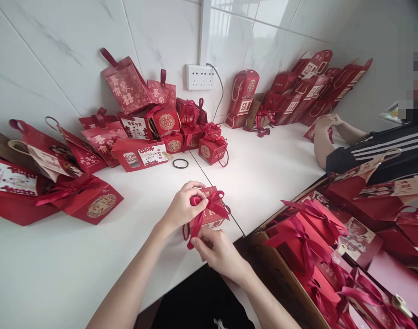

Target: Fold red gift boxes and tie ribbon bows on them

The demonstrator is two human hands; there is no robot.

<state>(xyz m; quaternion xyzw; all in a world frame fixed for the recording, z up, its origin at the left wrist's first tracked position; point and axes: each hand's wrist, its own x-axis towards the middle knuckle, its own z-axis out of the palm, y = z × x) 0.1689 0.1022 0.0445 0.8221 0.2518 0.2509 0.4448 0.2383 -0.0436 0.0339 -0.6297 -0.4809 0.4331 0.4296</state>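
A small red gift box point(214, 220) with gold lettering sits near the front edge of the white table point(154, 256). On its top is a dark red ribbon bow point(216, 198). My left hand point(184, 204) pinches the bow's left loop between thumb and fingers. Lower down, my right hand point(216, 249) has its thumb and fingers closed on a hanging ribbon tail point(196, 225). Red cord handles show at the box's sides. The fingers partly cover the bow and the box.
Red gift boxes point(212, 150) and bags stand along the wall. A black ring point(180, 163) lies behind my left hand. At right, a carton point(281, 269) holds ribboned boxes. Another person's hands point(327, 121) are at the table's right side, by a red item.
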